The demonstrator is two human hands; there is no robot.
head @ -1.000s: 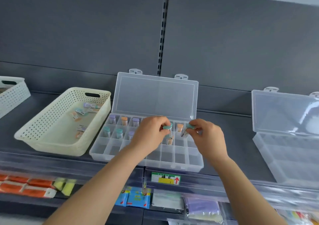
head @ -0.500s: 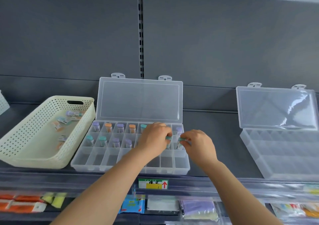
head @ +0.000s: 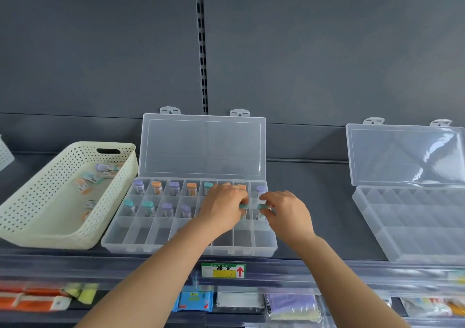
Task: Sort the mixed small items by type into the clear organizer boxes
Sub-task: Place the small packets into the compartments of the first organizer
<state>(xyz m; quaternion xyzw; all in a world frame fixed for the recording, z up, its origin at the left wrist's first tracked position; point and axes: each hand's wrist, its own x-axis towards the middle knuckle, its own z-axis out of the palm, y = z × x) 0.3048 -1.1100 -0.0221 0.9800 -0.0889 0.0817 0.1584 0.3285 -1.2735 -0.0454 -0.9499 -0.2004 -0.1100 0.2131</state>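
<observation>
left hand (head: 224, 209) fingers are curled round a teal-capped vial (head: 243, 206). just right of it, the right hand (head: 286, 214) pinches a second teal-capped vial (head: 262, 206). both vials stand below the fingertips in the right-end middle-row cells of the open organizer box (head: 188, 251). half a second ago both caps sat slightly higher.

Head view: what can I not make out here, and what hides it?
All in the head view.
Compartments of the middle organizer box under the left hand and its forearm: hidden.
Teal-capped vials pinched by the left hand and the right hand: fingers cover much of them.
Labels on the loose vials in the cream basket: too small.
Second organizer box: cut off by the right edge.
</observation>
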